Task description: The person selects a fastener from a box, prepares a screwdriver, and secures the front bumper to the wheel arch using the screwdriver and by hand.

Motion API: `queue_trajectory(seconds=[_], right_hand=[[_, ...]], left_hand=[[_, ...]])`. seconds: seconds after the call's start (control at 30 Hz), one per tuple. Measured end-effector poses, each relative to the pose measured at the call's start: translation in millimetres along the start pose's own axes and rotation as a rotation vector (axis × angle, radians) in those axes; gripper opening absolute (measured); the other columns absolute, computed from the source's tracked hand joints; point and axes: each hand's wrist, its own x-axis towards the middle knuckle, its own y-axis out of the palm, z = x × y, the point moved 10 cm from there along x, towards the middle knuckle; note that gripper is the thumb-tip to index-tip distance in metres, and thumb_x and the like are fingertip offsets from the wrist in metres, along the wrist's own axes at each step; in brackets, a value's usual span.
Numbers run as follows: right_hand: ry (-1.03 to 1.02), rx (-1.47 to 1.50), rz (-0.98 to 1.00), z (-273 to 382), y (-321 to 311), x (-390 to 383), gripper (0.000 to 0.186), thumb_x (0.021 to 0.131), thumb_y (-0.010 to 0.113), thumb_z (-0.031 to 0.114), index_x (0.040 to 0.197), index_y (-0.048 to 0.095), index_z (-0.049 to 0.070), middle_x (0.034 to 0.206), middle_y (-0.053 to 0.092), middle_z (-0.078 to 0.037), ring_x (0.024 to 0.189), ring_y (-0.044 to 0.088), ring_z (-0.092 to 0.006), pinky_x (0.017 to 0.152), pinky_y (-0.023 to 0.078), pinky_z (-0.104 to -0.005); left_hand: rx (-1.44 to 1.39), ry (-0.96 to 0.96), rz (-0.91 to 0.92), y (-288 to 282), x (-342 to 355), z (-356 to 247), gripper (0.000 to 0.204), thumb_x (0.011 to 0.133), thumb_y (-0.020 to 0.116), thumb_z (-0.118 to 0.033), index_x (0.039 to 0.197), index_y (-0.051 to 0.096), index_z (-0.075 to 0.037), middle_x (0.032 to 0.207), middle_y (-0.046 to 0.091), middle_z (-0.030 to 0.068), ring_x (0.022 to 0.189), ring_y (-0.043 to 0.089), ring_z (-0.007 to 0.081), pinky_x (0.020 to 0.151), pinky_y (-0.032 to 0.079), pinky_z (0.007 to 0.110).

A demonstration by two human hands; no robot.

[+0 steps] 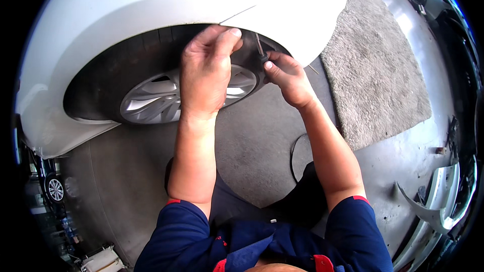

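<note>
A white car's wheel arch [166, 16] curves over a black tyre [108, 70] with a silver alloy wheel [151, 102]. Up at the arch's lip is my left hand [205, 68], thumb and fingers closed together just below a thin seam [237, 15] in the white panel. Whatever its fingers pinch, if anything, is hidden. To its right, my right hand [288, 78] grips the dark handle of a screwdriver [260, 46]. Its thin shaft points up toward the arch's edge, and whether the tip touches there I cannot tell.
A grey shaggy mat [375, 65] lies on the floor right of the car. Loose car body panels [436, 206] rest at the far right. Between my knees a thin dark curved line [292, 156] shows on the floor. Another car's wheel [54, 188] appears at the far left.
</note>
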Motion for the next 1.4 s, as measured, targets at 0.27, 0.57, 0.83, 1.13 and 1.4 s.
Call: queue_trajectory(seconds=[0.27,0.57,0.83,1.13,1.4], right_hand=[[0.016,0.019,0.007,-0.2,-10.7,0.9,0.04,0.094,0.071,0.026,0.122,0.064,-0.002,0.094,0.067,-0.006,0.081,0.058,-0.0122,0.073,0.05,-0.0271],[0.044,0.175,0.079,12.4,-2.3,-1.5,0.031,0.096,0.068,0.024,0.119,0.066,0.002,0.086,0.063,0.002,0.075,0.052,-0.0081,0.069,0.045,-0.024],[0.066,0.182,0.065,3.7,-3.9,1.4,0.035,0.096,0.069,0.022,0.123,0.065,0.001,0.097,0.066,-0.001,0.085,0.054,-0.0084,0.078,0.046,-0.0249],[-0.019,0.015,0.003,11.3,-7.2,0.9,0.04,0.096,0.069,0.019,0.126,0.061,-0.006,0.115,0.067,-0.01,0.106,0.059,-0.0159,0.097,0.046,-0.0307],[0.004,0.08,0.0,2.5,-4.9,3.0,0.037,0.097,0.066,0.018,0.125,0.062,-0.006,0.112,0.068,-0.009,0.103,0.06,-0.0153,0.094,0.046,-0.0293]], left_hand=[[-0.279,-0.122,-0.047,6.4,-3.4,13.5,0.011,0.095,0.058,-0.006,0.097,0.069,-0.003,0.105,0.068,0.0038,0.101,0.059,0.0119,0.091,0.048,0.033],[-0.279,-0.03,-0.179,20.8,1.0,15.7,0.024,0.096,0.048,-0.007,0.114,0.065,-0.006,0.122,0.064,0.0036,0.12,0.056,0.0169,0.107,0.041,0.044],[0.031,0.016,-0.274,11.8,-0.5,9.3,0.018,0.098,0.052,-0.006,0.095,0.069,-0.002,0.094,0.067,0.0031,0.089,0.06,0.0105,0.088,0.048,0.03],[0.018,-0.158,-0.183,-5.8,-0.2,12.2,0.012,0.095,0.053,-0.005,0.092,0.065,-0.003,0.093,0.063,0.0025,0.093,0.061,0.0145,0.096,0.049,0.04],[-0.175,-0.18,-0.131,-12.3,-4.4,20.4,0.009,0.092,0.058,0.001,0.094,0.067,-0.001,0.097,0.066,0.0066,0.094,0.062,0.0153,0.096,0.051,0.035]])
